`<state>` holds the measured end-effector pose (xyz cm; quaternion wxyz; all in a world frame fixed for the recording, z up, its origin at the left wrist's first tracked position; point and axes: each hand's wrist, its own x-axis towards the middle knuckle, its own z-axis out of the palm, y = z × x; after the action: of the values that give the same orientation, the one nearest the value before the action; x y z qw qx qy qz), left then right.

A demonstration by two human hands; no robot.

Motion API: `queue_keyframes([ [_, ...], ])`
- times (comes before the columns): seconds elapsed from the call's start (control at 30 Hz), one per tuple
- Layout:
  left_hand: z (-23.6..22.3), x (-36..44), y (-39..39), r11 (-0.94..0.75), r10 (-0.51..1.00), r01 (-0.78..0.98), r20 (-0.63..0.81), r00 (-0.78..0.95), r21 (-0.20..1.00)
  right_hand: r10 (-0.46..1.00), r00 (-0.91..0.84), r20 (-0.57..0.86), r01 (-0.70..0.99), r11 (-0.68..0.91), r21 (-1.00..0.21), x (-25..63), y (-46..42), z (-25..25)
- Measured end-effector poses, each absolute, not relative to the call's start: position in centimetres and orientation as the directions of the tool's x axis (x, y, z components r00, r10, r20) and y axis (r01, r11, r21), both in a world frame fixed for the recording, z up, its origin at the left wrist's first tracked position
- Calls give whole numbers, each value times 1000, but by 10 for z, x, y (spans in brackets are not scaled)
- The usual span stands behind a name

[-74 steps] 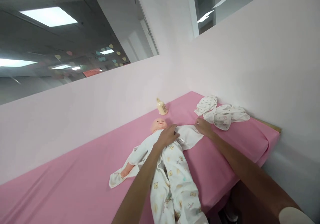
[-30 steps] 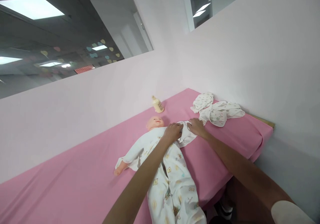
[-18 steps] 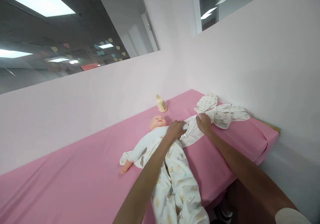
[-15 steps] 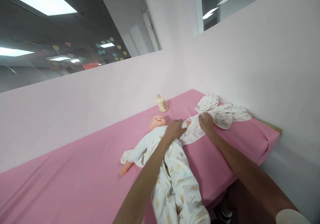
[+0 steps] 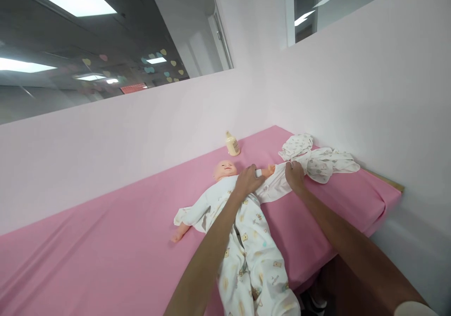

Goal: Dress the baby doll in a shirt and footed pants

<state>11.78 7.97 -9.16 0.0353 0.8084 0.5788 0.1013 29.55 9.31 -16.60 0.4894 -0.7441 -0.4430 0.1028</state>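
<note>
A baby doll (image 5: 225, 169) lies on its back, wearing a white top and patterned trousers (image 5: 262, 241) with small bear prints. My left hand (image 5: 249, 181) is closed around the doll's sleeved arm, near the wrist. The doll's bare hand (image 5: 269, 170) sticks out past my fingers. My right hand (image 5: 295, 175) pinches the edge of a white garment (image 5: 276, 187), which is stretched out flat beside the doll's body. Part of this cloth also shows under the doll's other arm.
A cream pump bottle (image 5: 233, 144) stands by the back wall, beyond the doll's head. Folded and loose printed baby clothes (image 5: 319, 161) lie near the right wall. Everything rests on a pink-covered table (image 5: 105, 241), with walls behind and to the right.
More of the doll's hand shows now, clear of the white garment. My right hand keeps its pinch on the cloth. The whole view has shifted slightly.
</note>
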Motion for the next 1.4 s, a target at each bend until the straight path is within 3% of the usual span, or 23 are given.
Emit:
queue_keyframes([
  [0.4, -102, 120, 83, -552, 834, 821, 68, 548, 148, 815, 505, 283, 641, -135, -755, 285, 83, -167],
  [0.73, -98, 121, 81, -498, 867, 844, 87, 491, 199, 841, 494, 221, 629, -170, -758, 287, 82, -165],
  [1.03, -98, 122, 81, -443, 897, 867, 118, 427, 230, 775, 556, 301, 571, -93, -816, 281, 79, -163],
  [1.17, -94, 120, 81, -387, 922, 864, 145, 359, 320, 743, 593, 311, 518, -56, -853, 280, 77, -162],
  [1.27, -94, 118, 81, -363, 932, 846, 156, 327, 391, 768, 592, 246, 470, -80, -879, 283, 76, -162],
  [1.4, -98, 119, 81, -409, 912, 839, 132, 388, 359, 847, 490, 206, 534, -105, -839, 287, 78, -163],
])
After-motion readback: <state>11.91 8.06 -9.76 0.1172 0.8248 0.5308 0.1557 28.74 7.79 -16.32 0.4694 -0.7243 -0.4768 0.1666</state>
